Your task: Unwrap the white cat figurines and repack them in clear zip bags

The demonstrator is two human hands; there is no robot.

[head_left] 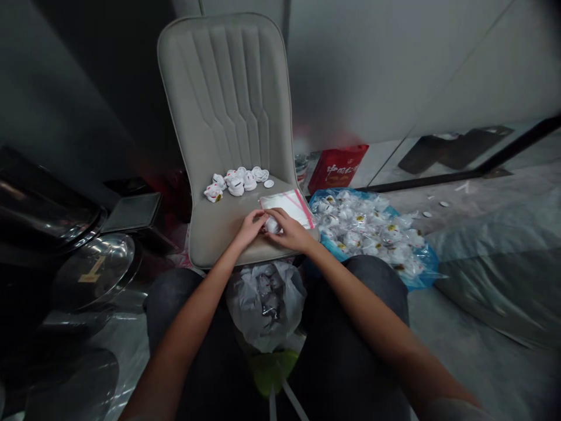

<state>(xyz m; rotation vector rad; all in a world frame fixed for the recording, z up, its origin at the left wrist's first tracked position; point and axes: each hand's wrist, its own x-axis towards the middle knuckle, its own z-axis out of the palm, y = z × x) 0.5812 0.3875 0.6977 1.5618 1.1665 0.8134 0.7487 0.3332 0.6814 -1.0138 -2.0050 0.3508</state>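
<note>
My left hand (251,228) and my right hand (290,231) meet over the seat of a beige padded chair (219,231), both closed around a small white object (272,225). Their fingers hide most of it. Just beyond my right hand lies a clear plastic bag with a red-and-white edge (288,207), partly under my fingertips. Several white lucky-cat figurines (236,183) stand in a loose cluster at the back of the seat, with a small white disc (269,183) beside them.
A blue plastic bag (366,237) full of wrapped white figurines lies on the floor right of the chair. A white plastic bag (266,305) sits between my knees. A red paper bag (337,168) stands behind, and shiny round metal pieces (94,272) are stacked at left.
</note>
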